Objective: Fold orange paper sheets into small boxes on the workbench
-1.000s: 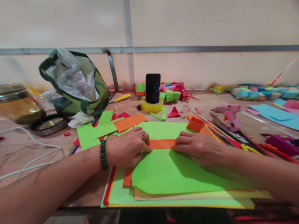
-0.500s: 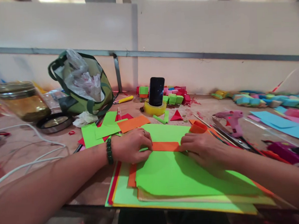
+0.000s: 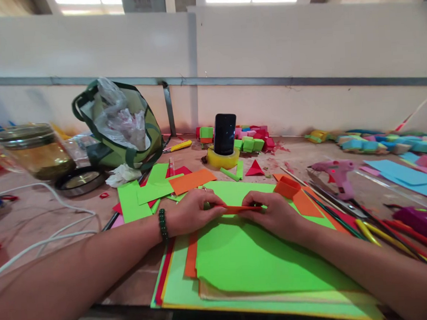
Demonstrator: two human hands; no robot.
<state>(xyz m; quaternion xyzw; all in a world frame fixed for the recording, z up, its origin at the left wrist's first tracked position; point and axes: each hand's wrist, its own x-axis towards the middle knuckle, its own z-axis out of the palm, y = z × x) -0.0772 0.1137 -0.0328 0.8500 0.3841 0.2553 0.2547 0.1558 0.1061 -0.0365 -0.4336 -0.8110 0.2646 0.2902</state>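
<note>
Between my two hands an orange paper strip (image 3: pixel 237 209) is pinched, tilted so that it shows mostly edge-on. My left hand (image 3: pixel 194 208), with a green bead bracelet (image 3: pixel 163 224) at the wrist, grips its left end. Thumb and fingers of my right hand (image 3: pixel 273 211) close on the right part of it. Below lies a stack of bright green paper sheets (image 3: pixel 262 267). A folded orange paper piece (image 3: pixel 287 186) stands just beyond my right hand. Green paper strips (image 3: pixel 157 187) and a flat orange strip (image 3: pixel 193 181) lie beyond my left hand.
A phone (image 3: pixel 224 134) leans upright in a yellow tape roll (image 3: pixel 222 158). At right are a pink glue gun (image 3: pixel 336 172), scissors (image 3: pixel 367 230) and blue paper (image 3: pixel 403 171). At left stand a green bag (image 3: pixel 151 139) and a glass jar (image 3: pixel 34 155), near a white cable (image 3: pixel 63 201).
The orange strip has gone from lying flat to tilted up between my fingers. My right hand has moved left, closer to my left hand. The view has tipped slightly upward.
</note>
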